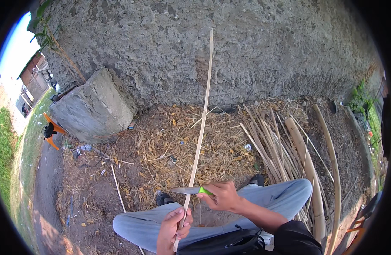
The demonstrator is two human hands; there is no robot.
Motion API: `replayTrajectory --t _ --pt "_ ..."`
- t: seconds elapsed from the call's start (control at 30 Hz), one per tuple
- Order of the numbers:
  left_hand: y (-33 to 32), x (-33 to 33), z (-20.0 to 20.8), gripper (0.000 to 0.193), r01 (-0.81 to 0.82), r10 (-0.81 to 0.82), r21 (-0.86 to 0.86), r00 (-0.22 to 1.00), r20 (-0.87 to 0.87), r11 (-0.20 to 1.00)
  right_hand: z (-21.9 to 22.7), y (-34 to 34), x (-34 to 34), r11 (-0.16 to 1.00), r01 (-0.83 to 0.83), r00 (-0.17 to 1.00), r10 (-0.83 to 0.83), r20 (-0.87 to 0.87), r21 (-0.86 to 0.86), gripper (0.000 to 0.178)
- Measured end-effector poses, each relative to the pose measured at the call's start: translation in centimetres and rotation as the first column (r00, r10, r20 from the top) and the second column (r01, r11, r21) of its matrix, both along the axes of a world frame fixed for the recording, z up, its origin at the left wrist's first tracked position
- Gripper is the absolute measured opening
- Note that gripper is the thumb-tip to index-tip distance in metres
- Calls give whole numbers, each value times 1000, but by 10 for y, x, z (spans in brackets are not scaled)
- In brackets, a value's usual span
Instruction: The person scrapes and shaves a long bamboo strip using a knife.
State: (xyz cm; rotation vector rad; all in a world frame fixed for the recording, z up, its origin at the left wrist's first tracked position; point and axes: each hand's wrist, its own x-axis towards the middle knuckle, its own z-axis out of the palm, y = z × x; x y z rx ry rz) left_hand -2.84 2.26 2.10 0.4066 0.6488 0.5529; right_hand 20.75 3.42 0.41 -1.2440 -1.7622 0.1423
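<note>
A long, thin bamboo strip (199,140) rises from my lap toward the rough wall, bending slightly along its length. Near its lower end my left hand (175,224) is closed around it. My right hand (221,195) grips a knife by its bright green handle (205,191). The knife blade (185,190) points left and lies across the strip, just above my left hand. Whether its edge bites into the bamboo cannot be made out.
To my right lies a pile of split bamboo strips (274,148) beside thicker bamboo poles (305,161). Shavings and dry leaves (174,140) cover the ground ahead. A concrete block (93,106) stands at the left against the grey wall (263,55), near an orange-legged object (53,129).
</note>
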Motion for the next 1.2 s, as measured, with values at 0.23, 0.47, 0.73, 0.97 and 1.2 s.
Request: replayTrajectory --t 0.23,0.47,0.73,0.97,1.2 --pt "-4 7 -2 26 66 -66 49 998 12 997 1 -11 -2 997 -75 996 74 46 16 26" --pt "-10 15 4 27 118 -118 0 991 -58 993 1 -16 2 996 -77 994 75 75 33 29" --pt "-16 30 27 19 7 -5 11 984 -180 1000 4 -20 7 998 -38 984 28 178 53 29" --pt "-10 21 11 27 73 -64 39 979 -195 997 0 21 30 968 249 968 -247 47 -32 24" --pt "-8 16 5 26 54 -42 61 981 -189 997 4 48 46 963 253 964 -259 65 91 21"
